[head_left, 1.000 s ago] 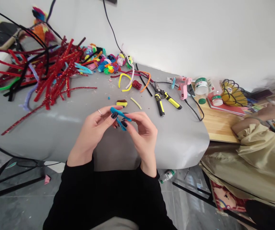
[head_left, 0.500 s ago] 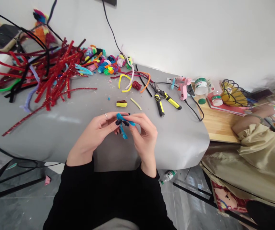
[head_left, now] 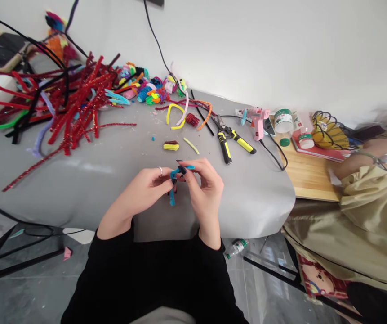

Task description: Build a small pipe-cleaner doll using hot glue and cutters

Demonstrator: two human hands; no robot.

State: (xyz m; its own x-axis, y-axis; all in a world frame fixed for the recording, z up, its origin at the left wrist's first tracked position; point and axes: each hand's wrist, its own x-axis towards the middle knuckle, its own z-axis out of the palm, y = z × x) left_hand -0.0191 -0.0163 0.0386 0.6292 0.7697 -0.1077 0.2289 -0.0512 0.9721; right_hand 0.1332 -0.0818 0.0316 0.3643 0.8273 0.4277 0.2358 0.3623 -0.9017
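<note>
A bent blue pipe cleaner (head_left: 172, 198) is held between both hands above the grey table's near side. My left hand (head_left: 151, 189) pinches it, and one end hangs below the fingers. Thumb and fingers of my right hand (head_left: 202, 184) close on its upper part, which sticks out to the right. Fingers partly hide its middle. Just beyond the hands lie a small yellow and brown bundle (head_left: 171, 146) and a short pale-yellow pipe cleaner piece (head_left: 191, 146).
Many red glittery pipe cleaners (head_left: 85, 99) are heaped at left. Open yellow-black pliers (head_left: 227, 132) lie right of centre, near a pink glue gun (head_left: 258, 121) with its cord. A co-worker's sleeve (head_left: 371, 193) is at far right, beside the wooden board (head_left: 311, 175).
The blue pipe cleaner has turned, its lower end now hanging more steeply. My left hand has shifted slightly right and down. The co-worker's arm at right has moved a little.
</note>
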